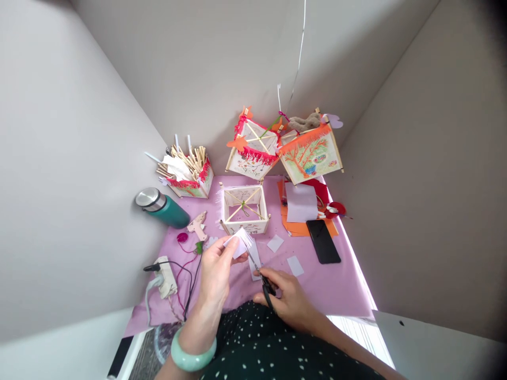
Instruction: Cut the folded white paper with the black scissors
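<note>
My left hand (217,268) pinches a small piece of pale lilac paper (240,243) whose far right edge is cut into thin strips. Black-handled scissors (269,293) are in my right hand (287,298), their blades pointing up and left to the paper's right side. Whether the blades are closed on it is too small to tell. Beneath the paper lies a long pale strip (254,259) on the pink cloth. Just beyond my left hand stands a square lantern frame (245,227) with crossed sticks on top and a lilac fringe on its left side.
At the left are a teal bottle (170,210), a glue gun (197,226), a power strip (167,277) with cables and a box of sticks (192,184). Decorated lanterns (311,155) are at the back. A black phone (323,241) lies right, beside coloured paper (301,203).
</note>
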Tool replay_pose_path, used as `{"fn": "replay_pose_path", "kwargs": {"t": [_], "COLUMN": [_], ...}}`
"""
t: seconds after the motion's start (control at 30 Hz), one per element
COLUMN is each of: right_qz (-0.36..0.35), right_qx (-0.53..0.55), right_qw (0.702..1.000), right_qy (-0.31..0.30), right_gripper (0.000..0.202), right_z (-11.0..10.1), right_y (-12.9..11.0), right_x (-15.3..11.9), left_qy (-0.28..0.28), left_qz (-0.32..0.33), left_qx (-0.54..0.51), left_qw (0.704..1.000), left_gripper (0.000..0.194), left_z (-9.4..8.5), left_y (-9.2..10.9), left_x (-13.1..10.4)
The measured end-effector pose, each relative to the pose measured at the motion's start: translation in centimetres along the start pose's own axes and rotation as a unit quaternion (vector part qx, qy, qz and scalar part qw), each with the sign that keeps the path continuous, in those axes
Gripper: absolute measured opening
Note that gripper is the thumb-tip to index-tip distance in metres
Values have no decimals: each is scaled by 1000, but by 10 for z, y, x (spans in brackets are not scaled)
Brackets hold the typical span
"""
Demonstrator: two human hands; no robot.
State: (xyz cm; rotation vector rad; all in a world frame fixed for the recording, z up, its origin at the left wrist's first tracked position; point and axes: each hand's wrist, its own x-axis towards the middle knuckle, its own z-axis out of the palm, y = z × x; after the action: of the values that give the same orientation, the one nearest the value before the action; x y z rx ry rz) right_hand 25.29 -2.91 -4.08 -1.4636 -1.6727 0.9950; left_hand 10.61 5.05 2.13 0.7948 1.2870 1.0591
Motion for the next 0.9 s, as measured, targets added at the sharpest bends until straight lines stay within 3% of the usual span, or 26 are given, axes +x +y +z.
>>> {"fn": "replay_pose_path", "kwargs": {"t": [0.53,0.9], "right_qz": [16,30], "right_qx": [4,24], "right_qw": [1000,999], "right_qy": [14,14], "right_gripper": [26,30], "right_z": [0,2], "right_y": [-6,-5], "right_x": [4,4], "left_qy": [-12,-2], "left_qz": [1,-4], "left_qx": [3,-8], "left_qw": [1000,1000], "left_gripper": [29,29], "left_z": [-2,-2], "left_y": [-6,-9], "left_x": [1,1]}}
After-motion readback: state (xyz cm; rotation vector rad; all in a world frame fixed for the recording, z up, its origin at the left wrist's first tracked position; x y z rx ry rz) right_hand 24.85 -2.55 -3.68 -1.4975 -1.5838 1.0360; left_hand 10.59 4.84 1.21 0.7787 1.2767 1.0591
